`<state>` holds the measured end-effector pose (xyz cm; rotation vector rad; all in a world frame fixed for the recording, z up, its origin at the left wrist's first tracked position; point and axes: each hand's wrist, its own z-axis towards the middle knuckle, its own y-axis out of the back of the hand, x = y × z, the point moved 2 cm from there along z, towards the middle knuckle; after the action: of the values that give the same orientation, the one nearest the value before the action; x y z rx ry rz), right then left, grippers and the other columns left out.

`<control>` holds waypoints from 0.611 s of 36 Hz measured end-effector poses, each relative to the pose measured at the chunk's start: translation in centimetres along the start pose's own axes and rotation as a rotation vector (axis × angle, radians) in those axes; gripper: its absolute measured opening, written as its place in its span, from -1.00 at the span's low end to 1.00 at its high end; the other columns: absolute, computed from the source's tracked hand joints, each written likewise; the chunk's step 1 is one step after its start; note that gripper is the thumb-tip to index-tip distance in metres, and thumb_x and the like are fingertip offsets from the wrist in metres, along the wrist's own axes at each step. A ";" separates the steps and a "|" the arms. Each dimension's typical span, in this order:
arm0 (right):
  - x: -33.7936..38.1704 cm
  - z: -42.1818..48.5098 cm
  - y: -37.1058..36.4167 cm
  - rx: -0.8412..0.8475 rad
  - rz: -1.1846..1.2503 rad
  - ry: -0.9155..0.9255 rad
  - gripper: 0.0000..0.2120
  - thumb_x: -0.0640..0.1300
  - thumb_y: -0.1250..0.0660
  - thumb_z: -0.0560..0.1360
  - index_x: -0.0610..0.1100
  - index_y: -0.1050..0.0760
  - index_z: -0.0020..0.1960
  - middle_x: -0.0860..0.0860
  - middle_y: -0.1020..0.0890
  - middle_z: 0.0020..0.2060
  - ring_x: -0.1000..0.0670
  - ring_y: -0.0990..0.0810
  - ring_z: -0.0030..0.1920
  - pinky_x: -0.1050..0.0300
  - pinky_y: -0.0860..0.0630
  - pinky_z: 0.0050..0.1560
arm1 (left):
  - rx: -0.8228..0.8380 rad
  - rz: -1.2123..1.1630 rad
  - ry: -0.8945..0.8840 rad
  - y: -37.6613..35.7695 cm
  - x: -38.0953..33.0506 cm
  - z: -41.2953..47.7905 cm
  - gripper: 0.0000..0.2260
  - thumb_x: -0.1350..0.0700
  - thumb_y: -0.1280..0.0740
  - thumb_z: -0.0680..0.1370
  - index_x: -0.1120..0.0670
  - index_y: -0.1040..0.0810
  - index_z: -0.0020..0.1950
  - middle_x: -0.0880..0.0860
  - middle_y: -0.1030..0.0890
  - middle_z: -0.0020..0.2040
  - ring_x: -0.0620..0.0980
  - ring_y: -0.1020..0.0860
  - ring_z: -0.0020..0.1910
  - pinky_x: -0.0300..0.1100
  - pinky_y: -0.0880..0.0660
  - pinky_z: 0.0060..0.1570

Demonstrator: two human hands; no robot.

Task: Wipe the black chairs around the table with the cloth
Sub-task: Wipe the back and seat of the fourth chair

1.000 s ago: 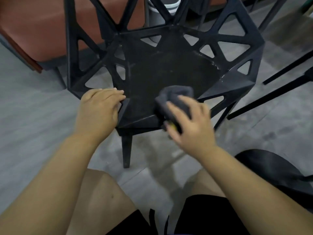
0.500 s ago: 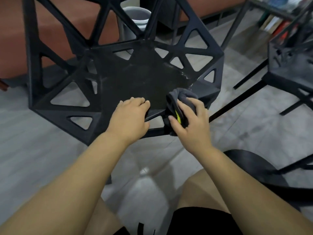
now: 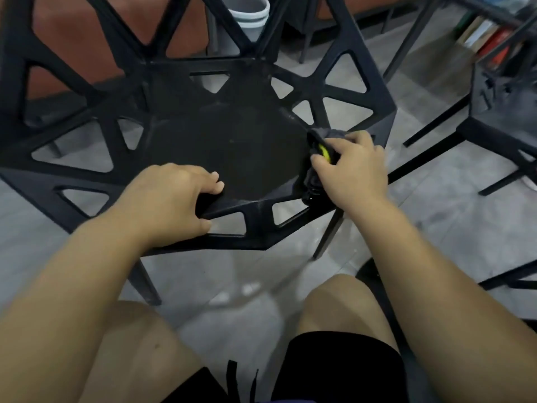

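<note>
**A person's right hand [image 3: 354,170] presses a bunched dark grey cloth [image 3: 331,132] against the right front rim of a black plastic chair with triangular cut-outs [image 3: 226,141].**

The right fingers [image 3: 360,138] curl round the cloth, which shows a yellow-green tag and sits on the seat's edge. The left hand [image 3: 171,199] grips the seat's front rail, with its fingers lying on the seat top and the thumb hooked underneath through a cut-out. A second black lattice chair [image 3: 494,112] stands apart to the right on the grey floor [image 3: 436,228]. Stacked pale grey buckets [image 3: 250,16] show behind the backrest, and a row of books [image 3: 488,39] sits at upper right.
</note>
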<state>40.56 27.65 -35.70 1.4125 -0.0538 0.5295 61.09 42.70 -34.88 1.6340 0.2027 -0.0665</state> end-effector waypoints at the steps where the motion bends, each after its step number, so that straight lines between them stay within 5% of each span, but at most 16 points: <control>1: 1.0 -0.2 -0.3 0.039 -0.007 0.037 -0.62 0.13 -0.22 0.50 0.12 -0.49 0.29 0.02 -0.38 0.25 -0.16 -0.31 0.24 0.02 -0.32 0.14 | 0.026 -0.037 -0.003 0.3 0.3 0.0 -0.56 -0.04 -0.39 0.42 -0.14 -0.49 0.30 -0.25 -0.41 0.35 -0.14 -0.43 0.30 -0.18 -0.38 0.13; 5: 4.5 -0.7 -1.1 0.209 -0.043 0.317 -0.61 0.15 -0.23 0.50 0.14 -0.47 0.31 0.07 -0.39 0.26 -0.12 -0.31 0.21 0.04 -0.34 0.16 | 0.093 -0.178 0.007 1.2 0.9 1.6 -0.75 -0.09 -0.22 0.52 -0.12 -0.62 0.10 -0.22 -0.55 0.19 -0.16 -0.47 0.17 -0.15 -0.43 0.12; 9: 4.2 -0.2 -1.0 0.290 -0.094 0.483 -0.62 0.10 -0.22 0.51 0.16 -0.45 0.33 0.09 -0.39 0.25 -0.11 -0.32 0.18 0.03 -0.35 0.22 | 0.016 -0.159 0.078 -0.5 0.7 4.1 -0.60 -0.13 -0.15 0.58 -0.04 -0.44 0.36 -0.09 -0.40 0.38 -0.02 -0.35 0.34 -0.07 -0.32 0.31; 12: 1.1 2.2 -0.2 0.220 -0.207 0.394 -0.63 0.06 -0.19 0.53 0.14 -0.45 0.32 0.08 -0.39 0.28 -0.18 -0.31 0.22 0.01 -0.31 0.21 | -0.011 -0.145 0.122 -2.2 0.3 4.4 -0.57 -0.14 -0.09 0.60 -0.03 -0.34 0.43 -0.10 -0.31 0.45 0.02 -0.29 0.39 -0.09 -0.28 0.29; 17: -3.3 5.9 1.0 -0.106 -0.408 0.217 -0.64 0.04 -0.16 0.56 -0.01 -0.49 0.31 -0.02 -0.39 0.29 -0.24 -0.32 0.18 -0.02 -0.34 0.07 | -0.063 -0.084 0.155 -1.7 0.3 5.8 -0.63 -0.18 -0.11 0.58 -0.03 -0.51 0.23 -0.05 -0.52 0.21 0.03 -0.48 0.16 -0.10 -0.40 -0.02; 22: -2.2 6.1 0.2 -0.109 -0.359 0.123 -0.66 0.03 -0.19 0.55 -0.01 -0.51 0.28 0.00 -0.38 0.30 -0.22 -0.31 0.20 0.04 -0.32 0.05 | -0.132 0.087 0.173 -2.0 -1.0 6.9 -0.56 -0.24 -0.02 0.58 -0.06 -0.46 0.30 -0.03 -0.48 0.15 0.08 -0.49 0.08 -0.13 -0.34 -0.21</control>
<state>40.24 21.24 -35.20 1.2446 0.2624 0.3084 60.33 35.87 -37.18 1.5154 0.2623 0.1520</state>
